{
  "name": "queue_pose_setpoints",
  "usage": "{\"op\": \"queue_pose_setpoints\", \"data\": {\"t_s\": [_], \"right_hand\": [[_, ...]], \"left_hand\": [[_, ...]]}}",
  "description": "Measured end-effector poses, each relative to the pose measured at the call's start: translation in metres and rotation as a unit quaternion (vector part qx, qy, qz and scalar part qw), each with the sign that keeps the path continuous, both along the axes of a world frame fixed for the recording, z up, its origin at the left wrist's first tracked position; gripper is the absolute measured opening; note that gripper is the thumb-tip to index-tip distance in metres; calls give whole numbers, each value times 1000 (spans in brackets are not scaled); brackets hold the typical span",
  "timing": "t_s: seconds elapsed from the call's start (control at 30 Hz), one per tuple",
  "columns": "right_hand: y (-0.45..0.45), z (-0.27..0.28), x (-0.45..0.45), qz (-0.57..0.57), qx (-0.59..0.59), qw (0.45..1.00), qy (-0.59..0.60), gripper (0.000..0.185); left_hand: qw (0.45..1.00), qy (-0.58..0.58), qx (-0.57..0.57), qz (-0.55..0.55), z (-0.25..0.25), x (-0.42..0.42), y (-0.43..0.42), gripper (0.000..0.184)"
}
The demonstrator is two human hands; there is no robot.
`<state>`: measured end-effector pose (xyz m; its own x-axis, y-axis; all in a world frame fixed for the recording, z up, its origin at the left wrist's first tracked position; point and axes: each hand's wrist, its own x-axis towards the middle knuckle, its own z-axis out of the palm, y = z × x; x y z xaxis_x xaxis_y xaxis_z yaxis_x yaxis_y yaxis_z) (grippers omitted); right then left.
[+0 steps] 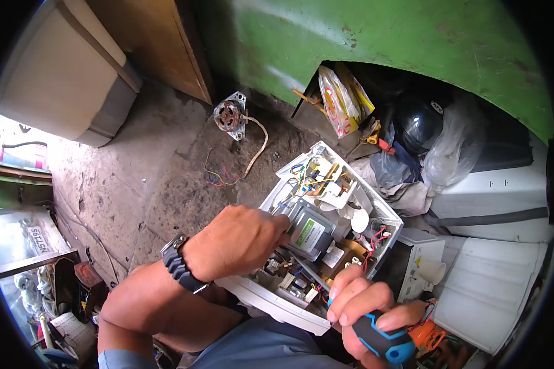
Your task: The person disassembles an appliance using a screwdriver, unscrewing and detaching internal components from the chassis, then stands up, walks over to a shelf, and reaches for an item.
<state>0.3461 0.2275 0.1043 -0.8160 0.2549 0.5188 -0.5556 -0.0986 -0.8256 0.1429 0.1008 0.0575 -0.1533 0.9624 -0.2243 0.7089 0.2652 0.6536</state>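
The L hand, w/ a dark watch on its wrist, was at the L side of the metal box, fingers curled & held close together; thumb & index tips met or nearly met the box's edge; can't tell if they pinched anything, as the knuckles hid part of the contact. The R hand had its fingers wrapped round a blue-&-black tool handle, a closed grip near the near R part of the white housing; the tool's working end couldn't be made out.

The metal box, w/ a green-&-white label, sat inside the open housing, approx. mid-way between its far & near corners; a circuit board w/ multicol. wires lay toward the far corner; red wires ran near the R corner; a brown part sat just beside the box, on its near R side.

On the floor, well apart from the housing & beyond its far L edge, lay a round motor on a metal plate, its cable trailing toward the housing & ending in thin loose wires; a green panel stood behind; in its opening were plastic bags & a shiny black helmet; an orange item was just beside the R hand.
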Motion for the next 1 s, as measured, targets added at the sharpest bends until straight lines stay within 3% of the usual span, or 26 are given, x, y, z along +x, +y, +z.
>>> {"op": "queue_pose_setpoints", "data": {"t_s": [0.1,0.2,0.3,0.33,0.4,0.43,0.47,0.5,0.57,0.63,0.67,0.73,0.8,0.83,0.9,0.93,1.0], "right_hand": [[-25,3,-9,-141,24,990,-9,35],[-24,2,-8,-103,29,992,-64,49],[-25,12,-3,-170,35,985,-8,55],[-22,28,3,-204,-4,979,28,55],[-1,63,17,-193,4,981,-9,51],[0,69,15,-211,66,970,-101,46],[2,75,12,-218,137,948,-188,42],[-9,73,-7,-298,229,875,-304,42],[16,22,-29,-170,477,791,-343,58],[11,-3,-34,-146,551,707,-420,67],[10,-8,-36,-143,556,704,-417,67],[7,-12,-40,-137,589,645,-466,76],[5,-11,-45,-130,596,636,-473,76],[4,-11,-46,-130,599,627,-481,76],[4,-17,-43,-141,619,624,-457,72],[4,-19,-42,-150,626,620,-448,71],[5,-21,-41,-165,636,613,-440,69]], "left_hand": [[1000,10,14,-2,4,1,-3,23],[1000,25,17,-7,3,3,-4,23],[999,33,25,-9,-4,2,-5,23],[999,34,31,-12,-5,2,-6,23],[999,35,16,-7,-2,2,-7,23],[999,37,0,-10,0,1,-8,23],[999,39,-7,-21,3,0,-8,21],[999,39,-1,-21,2,-2,-9,21],[999,19,31,-34,-11,-4,-11,20],[998,15,47,-35,-11,-3,-15,20],[999,26,22,-38,-8,-1,-14,20],[999,34,-2,-32,-12,-1,-22,23],[988,18,154,-8,-21,0,-29,44],[988,17,156,-4,-21,1,-35,44],[990,33,130,42,-13,5,-47,68],[998,35,38,32,-4,6,-52,80],[1000,6,-11,18,-2,4,-55,79]]}}
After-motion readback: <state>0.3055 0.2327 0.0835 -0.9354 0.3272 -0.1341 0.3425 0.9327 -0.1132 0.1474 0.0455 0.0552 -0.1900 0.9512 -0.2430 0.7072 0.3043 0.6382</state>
